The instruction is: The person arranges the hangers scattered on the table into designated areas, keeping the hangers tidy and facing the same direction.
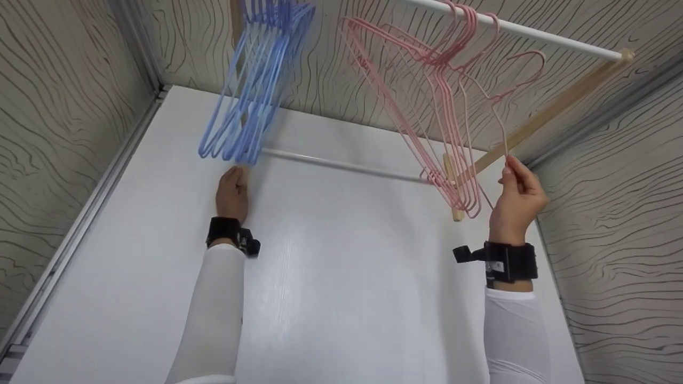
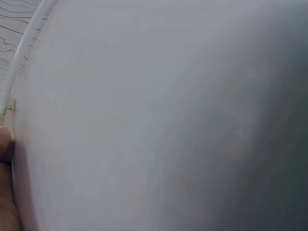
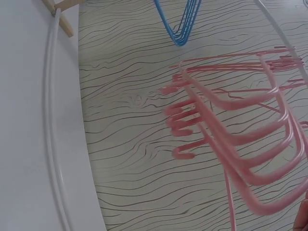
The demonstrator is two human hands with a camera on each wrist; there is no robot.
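Note:
My right hand pinches a thin pink clothes hanger at its shoulder. This hanger's hook curves up just below the white rod in the head view, apart from it. Several other pink hangers hang together on the rod to its left. My left hand grips the wooden end of the clothes rack's base, right under a bunch of blue hangers. At the edge of the right wrist view, only a bit of my right fingers shows.
The rack stands on a white table. A slanting wooden leg supports the rod's right end, and a lower white bar runs near the tabletop. Wood-grain patterned panels enclose the sides and back.

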